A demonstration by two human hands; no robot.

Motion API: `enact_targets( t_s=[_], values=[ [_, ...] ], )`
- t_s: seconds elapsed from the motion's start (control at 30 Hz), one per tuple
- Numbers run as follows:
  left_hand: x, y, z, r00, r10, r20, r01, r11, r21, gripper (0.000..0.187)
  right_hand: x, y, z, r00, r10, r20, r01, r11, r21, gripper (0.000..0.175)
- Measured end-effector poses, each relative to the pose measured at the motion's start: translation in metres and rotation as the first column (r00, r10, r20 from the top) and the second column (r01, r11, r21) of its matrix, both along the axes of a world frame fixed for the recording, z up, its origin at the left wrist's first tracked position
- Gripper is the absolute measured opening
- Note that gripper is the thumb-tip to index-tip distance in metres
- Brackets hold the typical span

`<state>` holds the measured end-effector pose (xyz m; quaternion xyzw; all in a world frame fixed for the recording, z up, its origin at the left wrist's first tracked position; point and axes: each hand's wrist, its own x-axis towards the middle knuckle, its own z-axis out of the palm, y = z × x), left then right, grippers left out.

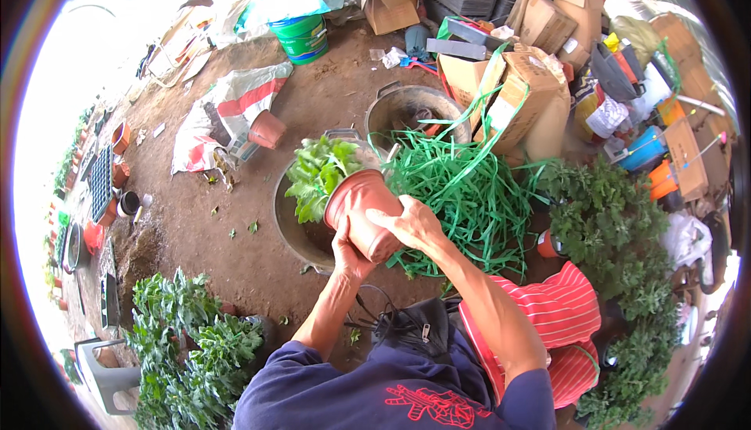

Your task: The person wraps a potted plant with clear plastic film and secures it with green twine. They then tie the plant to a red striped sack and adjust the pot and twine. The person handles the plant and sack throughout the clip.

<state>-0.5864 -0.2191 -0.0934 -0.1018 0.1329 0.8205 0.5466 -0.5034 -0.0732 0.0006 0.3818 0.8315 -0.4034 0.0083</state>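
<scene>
A terracotta-coloured plastic flower pot (364, 210) with a leafy green plant (320, 174) in it is held tilted in front of me, its rim towards the upper left. My left hand (350, 248) grips the pot's lower side. Around its right side, near the base, sits my right hand (413, 224). Beneath the pot is a round, handled tub (287, 224), partly hidden by the pot and plant. To the right lies a large tangle of green plastic strapping (463, 207).
A second round tub (375, 110) stands behind the strapping. Leafy potted plants flank me at left (188, 342) and right (616, 242). An empty pot (267, 129) lies on a torn sack (252, 92). Cardboard boxes (528, 98) and a green bucket (300, 40) stand farther back.
</scene>
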Motion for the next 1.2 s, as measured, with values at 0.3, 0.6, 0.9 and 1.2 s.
enact_targets(
  t_s=[0.3, 0.6, 0.9, 1.2],
  values=[
    [0.024, -0.030, -0.007, 0.973, -0.135, -0.188, 0.136, 0.991, -0.005, 0.092, 0.008, 0.023, -0.010, 0.995, -0.021, -0.100, -0.040, 0.816, -0.576, 0.066],
    [0.003, -0.045, 0.010, 0.763, -0.179, -0.622, 0.135, 0.984, -0.118, 0.113, 0.046, 0.010, 0.008, 0.852, 0.006, -0.524, -0.415, 0.619, -0.667, 0.141],
    [0.008, -0.059, 0.027, 0.680, -0.209, -0.703, 0.099, 0.976, -0.194, 0.114, 0.062, -0.009, 0.036, 0.816, 0.043, -0.577, -0.412, 0.743, -0.527, 0.126],
    [0.028, -0.049, 0.006, 0.702, -0.119, -0.703, 0.038, 0.991, -0.130, 0.130, 0.091, -0.015, 0.038, 0.789, -0.120, -0.603, -0.348, 0.721, -0.599, 0.097]
  ],
)
